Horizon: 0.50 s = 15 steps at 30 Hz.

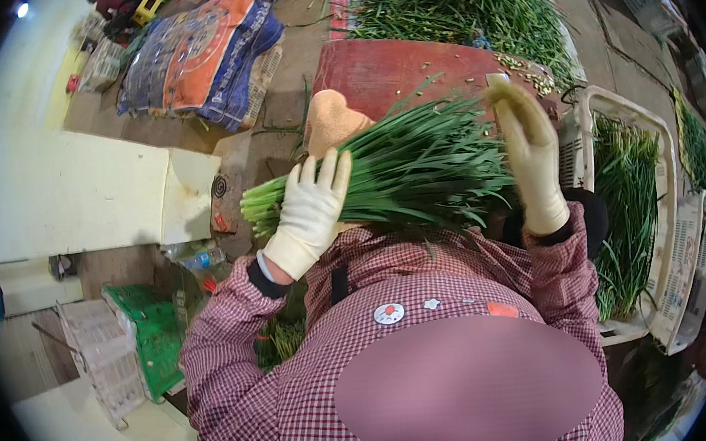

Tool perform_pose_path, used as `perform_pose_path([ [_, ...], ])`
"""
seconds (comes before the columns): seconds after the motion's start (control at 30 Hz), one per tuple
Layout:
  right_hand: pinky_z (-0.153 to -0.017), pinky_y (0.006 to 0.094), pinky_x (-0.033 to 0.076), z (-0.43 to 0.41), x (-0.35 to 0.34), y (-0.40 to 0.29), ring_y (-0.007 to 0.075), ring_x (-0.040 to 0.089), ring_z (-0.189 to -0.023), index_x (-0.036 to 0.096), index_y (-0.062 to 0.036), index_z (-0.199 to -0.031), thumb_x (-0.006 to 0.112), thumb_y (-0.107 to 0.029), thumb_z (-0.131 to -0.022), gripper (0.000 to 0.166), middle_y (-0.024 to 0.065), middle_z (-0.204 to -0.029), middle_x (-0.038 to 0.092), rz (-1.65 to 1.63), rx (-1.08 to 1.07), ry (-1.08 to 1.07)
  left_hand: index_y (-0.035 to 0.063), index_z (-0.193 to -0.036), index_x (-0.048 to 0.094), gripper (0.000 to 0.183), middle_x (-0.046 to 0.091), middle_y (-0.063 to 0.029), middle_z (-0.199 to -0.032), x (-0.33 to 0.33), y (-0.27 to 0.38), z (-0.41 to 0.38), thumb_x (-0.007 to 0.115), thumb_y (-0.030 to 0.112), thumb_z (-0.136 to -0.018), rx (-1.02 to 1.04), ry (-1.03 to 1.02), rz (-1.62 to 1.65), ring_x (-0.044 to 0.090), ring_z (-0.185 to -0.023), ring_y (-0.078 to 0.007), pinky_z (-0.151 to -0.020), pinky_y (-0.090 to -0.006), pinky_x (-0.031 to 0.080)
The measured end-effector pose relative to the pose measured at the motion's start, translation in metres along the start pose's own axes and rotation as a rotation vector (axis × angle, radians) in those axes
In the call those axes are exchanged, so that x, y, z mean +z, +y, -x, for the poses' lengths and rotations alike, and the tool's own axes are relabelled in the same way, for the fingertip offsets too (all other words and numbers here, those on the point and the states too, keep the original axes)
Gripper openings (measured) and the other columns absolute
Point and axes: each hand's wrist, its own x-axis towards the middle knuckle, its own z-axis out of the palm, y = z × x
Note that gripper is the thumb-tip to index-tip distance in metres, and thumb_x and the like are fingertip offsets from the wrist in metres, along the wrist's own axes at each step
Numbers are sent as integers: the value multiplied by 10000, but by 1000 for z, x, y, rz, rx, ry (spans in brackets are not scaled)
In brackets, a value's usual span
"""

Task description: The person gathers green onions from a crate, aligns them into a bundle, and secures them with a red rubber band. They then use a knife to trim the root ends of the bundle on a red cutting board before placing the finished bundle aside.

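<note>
A thick bunch of green garlic chives (pixel 411 165) lies across my lap, pale stalk ends to the left and leaf tips to the right. My left hand (pixel 314 208), in a cream glove, is wrapped over the bunch near its stalk end. My right hand (pixel 529 148), gloved too and blurred, is raised by the leaf tips with its fingers bent. A small pale flat piece (pixel 497 79) shows at its fingertips; whether it is held is unclear. Beyond the bunch is a red board (pixel 390 66) with cut stalk bits. An orange cloth (pixel 334 118) lies at its near left.
Loose chives (pixel 454 4) are heaped on a sheet beyond the board. A white plastic crate (pixel 663 130) holding chives stands close at my right. Printed sacks (pixel 200 57) lie far left. A green crate (pixel 149 339) and a plastic bottle (pixel 202 259) are at my left, near a pale wall-like block (pixel 73 194).
</note>
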Motion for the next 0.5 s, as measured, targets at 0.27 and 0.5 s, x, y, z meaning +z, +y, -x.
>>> perform_pose_path([
  [0.27, -883, 416, 534, 17, -33, 93, 388, 649, -1077, 641, -51, -1253, 578, -166, -960, 321, 218, -1164, 677, 1004, 353, -439, 15, -1444, 461, 587, 544, -187, -1382, -12, 13, -9, 550, 139, -877, -15, 19, 84, 571, -1144, -397, -1027, -515, 425],
  [0.5, -941, 308, 504, -20, 56, -7, 178, 653, -1091, 616, -8, -1321, 622, -111, -983, 354, 108, -1214, 695, 366, 32, -423, 22, -1474, 431, 556, 561, -183, -1350, -21, 29, -11, 478, 200, -950, 66, -80, -201, 595, -1060, -361, -940, -522, 447],
])
